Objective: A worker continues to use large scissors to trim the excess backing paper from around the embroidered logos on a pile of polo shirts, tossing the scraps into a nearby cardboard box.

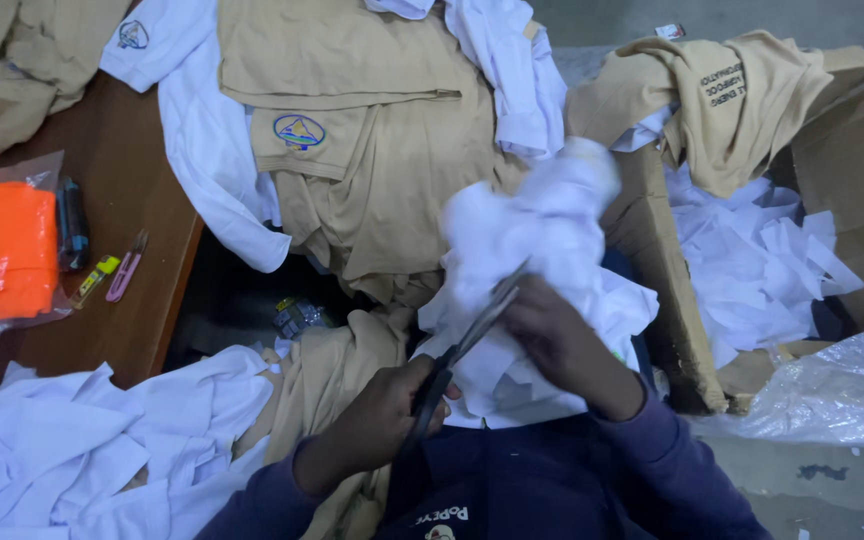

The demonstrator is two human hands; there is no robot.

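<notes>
My left hand is closed around the dark handles of a pair of scissors. The blades point up and right into a bunched piece of white cloth. My right hand grips that cloth from below and holds it up over my lap; the cloth is blurred. More white fabric lies on my lap under both hands. A beige shirt with a round blue badge is spread out just beyond the hands.
A brown table at left carries an orange item in a clear bag, a small pink snipper and a marker. White cloth scraps pile at lower left. A cardboard box of white offcuts stands at right, with a plastic bag beside it.
</notes>
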